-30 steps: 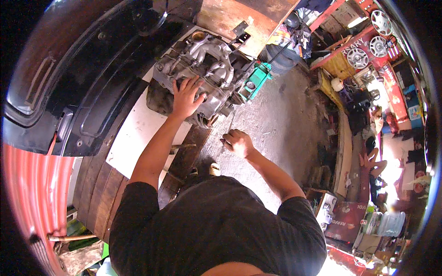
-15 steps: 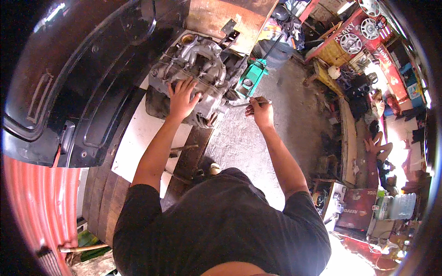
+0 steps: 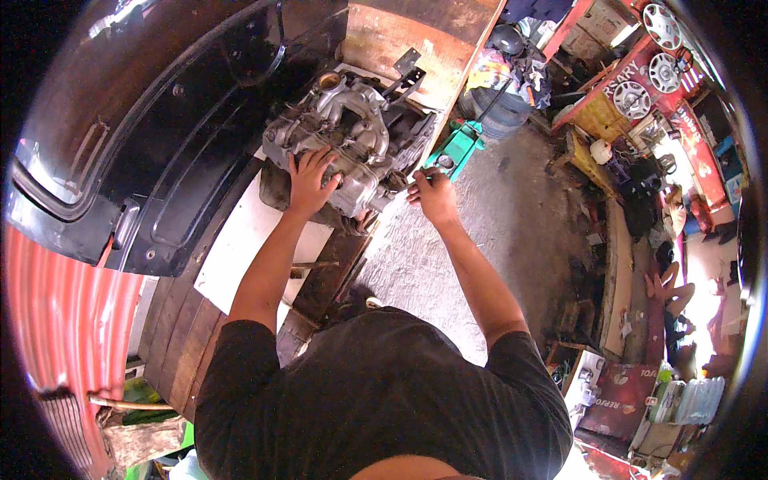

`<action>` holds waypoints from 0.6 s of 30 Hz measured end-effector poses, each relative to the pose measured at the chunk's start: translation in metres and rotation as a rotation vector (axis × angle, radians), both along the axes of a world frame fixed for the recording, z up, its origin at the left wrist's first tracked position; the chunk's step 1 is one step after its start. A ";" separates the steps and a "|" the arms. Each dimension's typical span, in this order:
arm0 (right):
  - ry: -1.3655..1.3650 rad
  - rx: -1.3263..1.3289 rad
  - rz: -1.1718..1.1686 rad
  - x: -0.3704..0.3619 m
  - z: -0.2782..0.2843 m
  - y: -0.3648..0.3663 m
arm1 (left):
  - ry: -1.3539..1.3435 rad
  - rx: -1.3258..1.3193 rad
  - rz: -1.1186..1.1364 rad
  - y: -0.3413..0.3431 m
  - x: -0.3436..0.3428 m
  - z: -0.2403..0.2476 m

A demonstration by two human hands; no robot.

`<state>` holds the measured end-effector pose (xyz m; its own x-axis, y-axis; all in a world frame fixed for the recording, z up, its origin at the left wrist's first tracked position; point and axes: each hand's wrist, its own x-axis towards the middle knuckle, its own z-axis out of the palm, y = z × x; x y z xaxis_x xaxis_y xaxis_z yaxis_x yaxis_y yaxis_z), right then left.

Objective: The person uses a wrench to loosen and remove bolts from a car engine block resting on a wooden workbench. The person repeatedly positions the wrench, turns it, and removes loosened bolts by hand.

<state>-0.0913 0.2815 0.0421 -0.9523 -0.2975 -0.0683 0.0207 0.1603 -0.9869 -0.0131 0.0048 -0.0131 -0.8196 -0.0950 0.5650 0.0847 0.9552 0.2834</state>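
Observation:
A grey metal car engine [image 3: 360, 128] lies on a support in front of me, its curved intake pipes and round opening facing up. My left hand [image 3: 312, 180] rests on its near cover with fingers spread, holding nothing. At the engine's right end, my right hand [image 3: 433, 197] is closed, fingers bent around a slim metal tool that looks like a wrench [image 3: 406, 190]. My fingers hide most of that tool, and I cannot make out where its end meets the engine.
A green floor jack [image 3: 456, 150] stands just beyond my right hand, with tyres [image 3: 500, 112] behind it. A dark vehicle panel [image 3: 184, 152] rises on the left. Wheel covers [image 3: 632, 100] hang at the far right. Another person's bare limbs [image 3: 672, 292] show at the right.
My right hand has swung left, closer to the engine's end, and the tool's handle no longer sticks out to its right. My left hand stays on the cover. The whole view has shifted slightly.

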 end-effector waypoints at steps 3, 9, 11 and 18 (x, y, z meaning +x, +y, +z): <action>0.139 0.137 0.044 0.006 0.011 -0.008 | -0.006 0.009 0.017 0.001 -0.002 0.000; 0.232 0.170 0.064 -0.015 0.022 -0.018 | -0.018 -0.002 0.020 0.002 -0.003 0.004; 0.263 0.209 0.044 -0.023 0.009 -0.019 | -0.008 -0.008 0.023 0.002 -0.003 0.003; 0.221 0.084 0.031 -0.012 0.002 -0.013 | 0.000 0.016 0.023 0.003 -0.003 0.001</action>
<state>-0.1030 0.2686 0.0442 -0.9372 -0.3293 0.1151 -0.2006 0.2388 -0.9501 -0.0162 0.0077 -0.0125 -0.8171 -0.1230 0.5632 0.0625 0.9523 0.2986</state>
